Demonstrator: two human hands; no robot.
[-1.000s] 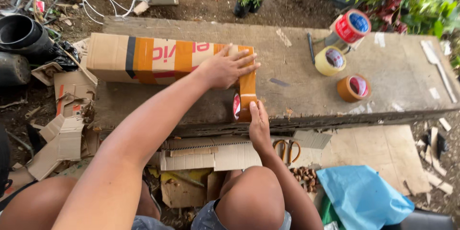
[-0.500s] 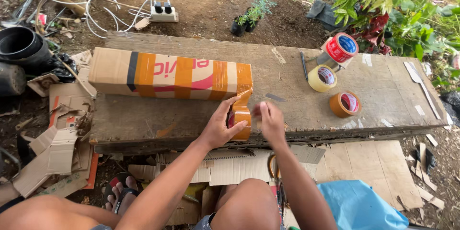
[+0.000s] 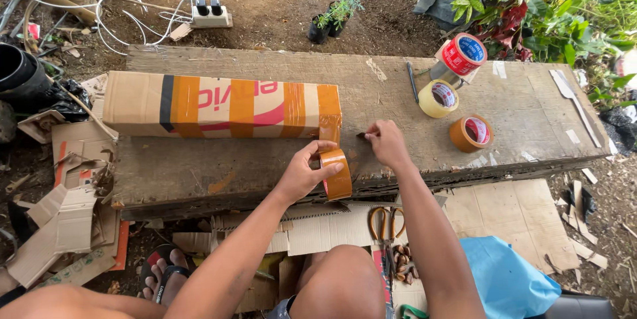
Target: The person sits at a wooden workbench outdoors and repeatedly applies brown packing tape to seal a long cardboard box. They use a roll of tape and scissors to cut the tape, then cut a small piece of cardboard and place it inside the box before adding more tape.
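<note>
A long cardboard box (image 3: 219, 106) wrapped in several bands of brown tape lies on a weathered wooden bench (image 3: 279, 67). My left hand (image 3: 308, 173) grips a roll of brown tape (image 3: 337, 173) at the bench's front edge, and a strip runs from it up to the box's right end. My right hand (image 3: 383, 143) rests just right of the box, fingers pinched on a small dark object against the wood; I cannot make out what it is.
Three tape rolls sit at the bench's right: red and blue (image 3: 462, 55), pale yellow (image 3: 438, 98), brown (image 3: 470, 133). A pen (image 3: 412, 81) lies nearby. Scissors (image 3: 381, 223), cardboard scraps (image 3: 60, 226) and a blue bag (image 3: 507, 279) are below. A power strip (image 3: 211, 13) lies behind.
My left hand left the box top and took the tape roll, pulling it down to the bench's front edge. My right hand let go of the roll and moved right onto the wood.
</note>
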